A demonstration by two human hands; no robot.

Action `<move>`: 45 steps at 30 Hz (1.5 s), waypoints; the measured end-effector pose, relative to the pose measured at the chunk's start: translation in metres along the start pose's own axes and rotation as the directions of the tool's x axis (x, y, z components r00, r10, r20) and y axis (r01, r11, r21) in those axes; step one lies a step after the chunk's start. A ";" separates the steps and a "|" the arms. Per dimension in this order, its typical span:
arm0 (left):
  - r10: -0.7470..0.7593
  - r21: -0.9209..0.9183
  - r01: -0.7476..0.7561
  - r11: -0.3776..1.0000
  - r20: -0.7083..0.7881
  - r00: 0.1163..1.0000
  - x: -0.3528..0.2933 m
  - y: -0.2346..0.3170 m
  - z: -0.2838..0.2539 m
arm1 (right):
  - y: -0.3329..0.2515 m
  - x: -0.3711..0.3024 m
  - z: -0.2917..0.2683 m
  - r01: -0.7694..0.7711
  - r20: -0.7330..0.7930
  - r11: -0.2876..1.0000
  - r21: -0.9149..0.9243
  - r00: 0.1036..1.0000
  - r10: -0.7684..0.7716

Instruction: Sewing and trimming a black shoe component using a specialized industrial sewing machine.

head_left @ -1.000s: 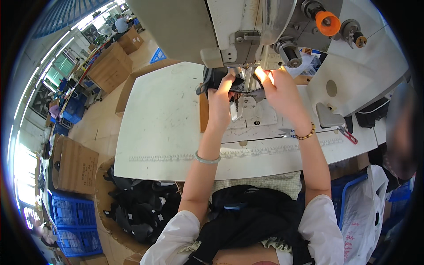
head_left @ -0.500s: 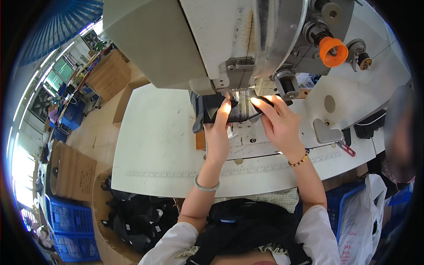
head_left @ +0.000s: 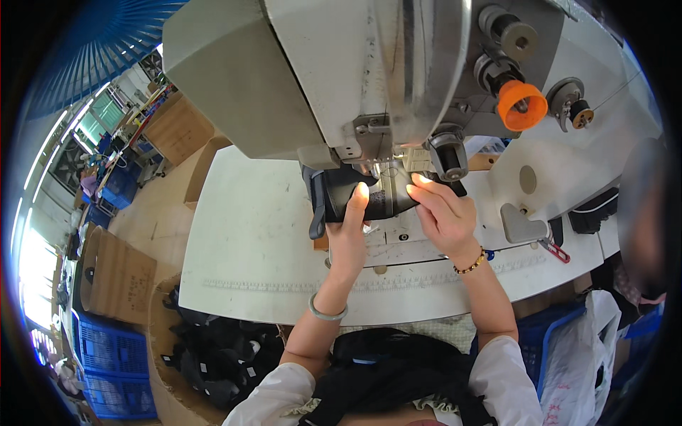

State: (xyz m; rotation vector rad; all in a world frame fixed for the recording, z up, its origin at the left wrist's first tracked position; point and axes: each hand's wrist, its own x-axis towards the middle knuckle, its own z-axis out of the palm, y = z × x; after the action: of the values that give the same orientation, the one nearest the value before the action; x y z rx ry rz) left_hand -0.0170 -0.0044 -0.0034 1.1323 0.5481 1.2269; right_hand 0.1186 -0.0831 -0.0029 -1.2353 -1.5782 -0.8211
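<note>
A dark piece of cloth [head_left: 389,201] with a greyish band across it lies under the needle end of the sewing machine [head_left: 234,85], above the near part of the machine bed. A dark strap [head_left: 317,206] hangs from its left end, bent toward the person.

The left hand [head_left: 348,238] grips the cloth at its near edge, left of the band: the thumb lies flat on top, and the other fingers are hidden beneath. The right hand [head_left: 447,219] holds the right part, its fingers bent and closed on the cloth, fingertips close to the needle area. Light falls on both hands' tips. A pale bangle [head_left: 328,312] circles the left wrist, a beaded bracelet [head_left: 470,263] the right.

On the machine, an orange cup [head_left: 522,105] sits to the right, with a small spool [head_left: 581,115] beyond it. A printed ruler scale [head_left: 284,285] runs along the near side of the white worktop [head_left: 238,220]. Right of the right hand, a red-handled tool [head_left: 558,252] lies beside a grey paddle-shaped part [head_left: 524,224].

Below the worktop on the left, a cardboard box [head_left: 162,355] holds black pieces [head_left: 227,362]; further left stand stacked blue crates [head_left: 114,348]. On the right, a white plastic bag [head_left: 579,376] hangs near a blue basket [head_left: 545,348].
</note>
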 end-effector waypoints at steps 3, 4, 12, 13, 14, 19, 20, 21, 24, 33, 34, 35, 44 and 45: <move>-0.037 0.043 0.036 0.998 0.021 0.999 -0.002 0.003 0.000 | 0.000 -0.004 -0.001 -0.007 0.012 1.000 -0.024 1.000 0.007; -0.039 0.040 0.038 0.998 0.021 0.999 -0.002 0.003 -0.001 | -0.001 -0.003 -0.002 -0.006 0.015 1.000 -0.027 1.000 0.006; -0.064 0.085 0.063 0.994 0.020 0.998 -0.004 0.006 -0.003 | -0.025 0.006 -0.020 -0.316 0.190 0.948 0.033 0.933 0.305; -0.067 0.078 0.064 0.995 0.029 0.997 -0.004 0.008 -0.003 | -0.027 0.008 -0.024 -0.315 0.187 0.949 0.022 0.933 0.306; -0.075 0.074 0.070 0.995 0.060 0.995 -0.005 0.011 -0.002 | -0.028 0.011 -0.028 -0.341 0.195 0.936 0.087 0.927 0.319; -0.066 -0.057 0.072 0.996 0.114 0.991 -0.004 0.007 -0.002 | -0.037 0.023 -0.029 -0.268 0.242 0.963 -0.034 0.932 0.268; -0.062 -0.098 0.071 0.993 0.093 0.994 -0.005 0.005 0.000 | -0.038 0.023 -0.028 -0.267 0.243 0.963 -0.033 0.933 0.267; -0.060 -0.139 0.069 0.988 0.070 0.996 -0.005 0.005 0.001 | -0.037 0.021 -0.025 -0.239 0.226 0.969 -0.070 0.942 0.249; -0.057 -0.165 0.064 0.984 0.050 0.997 -0.007 0.004 0.005 | -0.023 0.010 -0.020 -0.166 0.185 0.980 -0.110 0.965 0.184; -0.050 -0.106 0.053 0.993 0.024 0.998 -0.008 0.003 0.006 | -0.011 0.010 -0.026 -0.149 0.131 0.989 0.022 0.981 0.144; -0.047 -0.103 0.048 0.994 0.015 0.999 -0.007 0.002 0.004 | -0.016 0.017 -0.032 -0.314 0.236 0.944 0.107 0.930 0.282; -0.022 -0.103 0.025 0.994 0.024 0.999 -0.007 0.002 0.003 | -0.020 0.025 -0.039 -0.314 0.238 0.943 0.108 0.929 0.283; -0.020 -0.051 0.023 0.998 0.046 0.999 -0.007 0.000 0.003 | -0.033 0.044 -0.012 -0.286 0.280 0.949 -0.134 0.907 0.313; -0.031 -0.023 0.032 0.999 0.052 0.998 -0.007 0.000 0.003 | -0.033 0.045 -0.009 -0.286 0.280 0.949 -0.132 0.908 0.312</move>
State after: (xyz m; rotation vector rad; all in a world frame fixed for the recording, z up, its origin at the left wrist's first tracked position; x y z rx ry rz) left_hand -0.0168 -0.0118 -0.0038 1.1278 0.5090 1.1712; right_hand 0.0867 -0.0852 0.0440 -1.6806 -1.5420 -0.5271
